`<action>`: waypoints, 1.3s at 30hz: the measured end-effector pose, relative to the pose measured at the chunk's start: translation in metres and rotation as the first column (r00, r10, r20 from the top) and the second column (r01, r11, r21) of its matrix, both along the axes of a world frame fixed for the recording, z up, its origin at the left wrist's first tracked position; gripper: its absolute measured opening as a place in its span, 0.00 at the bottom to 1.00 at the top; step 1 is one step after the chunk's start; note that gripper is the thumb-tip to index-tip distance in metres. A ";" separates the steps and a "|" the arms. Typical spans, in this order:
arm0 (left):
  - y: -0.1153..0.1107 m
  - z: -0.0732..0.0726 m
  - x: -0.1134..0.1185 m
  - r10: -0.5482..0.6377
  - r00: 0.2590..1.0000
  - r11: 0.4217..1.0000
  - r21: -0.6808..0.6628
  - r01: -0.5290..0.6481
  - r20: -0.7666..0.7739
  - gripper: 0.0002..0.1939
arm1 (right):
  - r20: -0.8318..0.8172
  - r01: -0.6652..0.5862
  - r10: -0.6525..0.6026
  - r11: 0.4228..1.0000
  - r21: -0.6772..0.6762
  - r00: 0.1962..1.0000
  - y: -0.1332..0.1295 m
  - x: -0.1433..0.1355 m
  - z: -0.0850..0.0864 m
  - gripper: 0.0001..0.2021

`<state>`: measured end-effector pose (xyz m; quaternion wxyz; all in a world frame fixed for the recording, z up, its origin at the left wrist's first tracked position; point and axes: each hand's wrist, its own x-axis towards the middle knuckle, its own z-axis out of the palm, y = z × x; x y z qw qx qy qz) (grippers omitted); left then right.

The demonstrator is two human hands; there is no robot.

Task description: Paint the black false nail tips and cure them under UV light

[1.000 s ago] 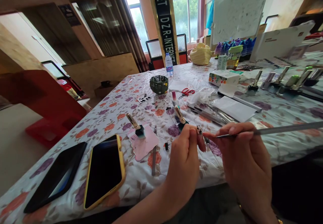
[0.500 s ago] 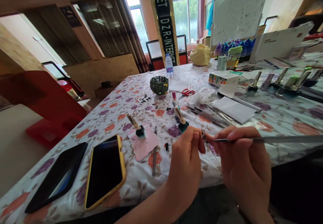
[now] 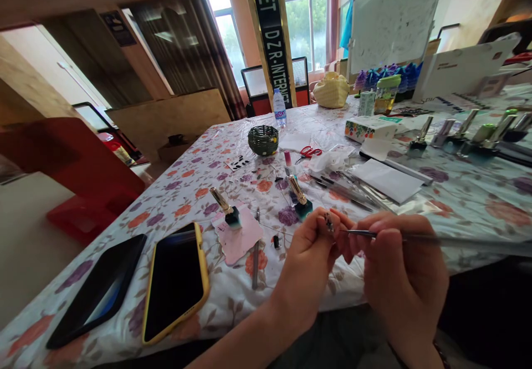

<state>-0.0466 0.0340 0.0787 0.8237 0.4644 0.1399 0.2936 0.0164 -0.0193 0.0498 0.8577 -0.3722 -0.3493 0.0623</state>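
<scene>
My left hand (image 3: 305,266) is closed, with thumb and fingers pinched together. At its fingertips is a small false nail (image 3: 328,222) with a dark-and-light pattern; how it is gripped is partly hidden. My right hand (image 3: 409,280) is closed round a thin nail brush (image 3: 366,233), its fine tip pointing left, close to the left fingertips. Just beyond the left hand stands a dark green nail polish bottle (image 3: 302,207) with a gold cap. Another polish bottle (image 3: 233,216) rests on a pink paint-marked sheet (image 3: 236,241). Beside that sheet lies a slim grey stick (image 3: 255,258).
Two phones, one black (image 3: 100,291) and one yellow-cased (image 3: 177,280), lie at the left. Further back are a woven basket (image 3: 263,140), red scissors (image 3: 311,152), a water bottle (image 3: 279,108) and white paper (image 3: 388,179). Several polish bottles (image 3: 461,133) stand right.
My left hand has turned, so the patterned nail now faces me rather than showing edge-on. The brush tip has shifted slightly left and sits below the nail.
</scene>
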 end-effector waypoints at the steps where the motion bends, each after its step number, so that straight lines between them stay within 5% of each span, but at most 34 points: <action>1: -0.001 0.000 0.000 -0.008 1.000 1.000 -0.005 0.008 0.004 0.11 | 0.009 0.000 0.000 1.000 0.001 1.000 0.000 0.000 0.000 0.04; 29: 0.001 -0.003 0.002 -0.047 0.997 0.999 -0.020 0.048 0.067 0.09 | -0.069 -0.095 0.096 0.995 0.019 0.993 0.003 0.001 0.002 0.06; 39: -0.001 0.003 0.001 0.080 0.996 0.992 0.106 -0.076 -0.036 0.13 | -0.017 -0.028 0.028 0.998 0.048 0.999 0.001 -0.005 0.003 0.06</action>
